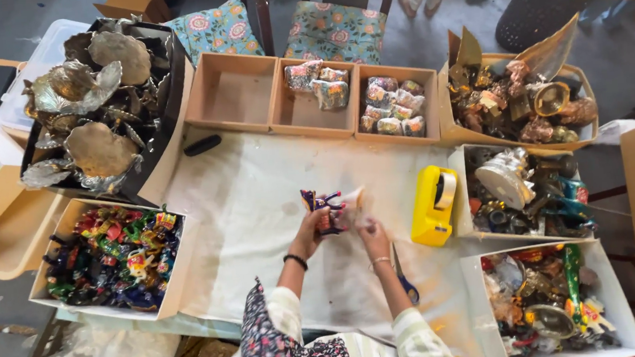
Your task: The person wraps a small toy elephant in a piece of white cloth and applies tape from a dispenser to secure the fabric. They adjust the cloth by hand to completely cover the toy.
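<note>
A person stands at a table covered with a white cloth (259, 206), seen from above, both hands raised over the middle of the cloth. The left hand (312, 228) is closed around a small painted toy figurine (322, 208), dark blue with red and yellow trim, possibly a horse or camel; it is too small to tell. The right hand (371, 235) pinches a clear plastic wrapper (353, 204) that touches the figurine's right side; how far its fingers are spread cannot be told. The figurine's long axis runs roughly left to right across the cloth, with its raised, darker end pointing left, away from the wrapper. To do this step well, it seems best to hold the figurine steady by its body and keep the wrapper mouth spread so the thin parts do not catch. Just right of the cloth stands a yellow tape dispenser (431, 207), and blue-handled scissors (407, 285) lie on the cloth near the right forearm. Left of the cloth sits a box of similar colourful figurines (112, 255); beyond the cloth's far edge, a box of wrapped pieces (393, 106) lies among open cardboard boxes
</note>
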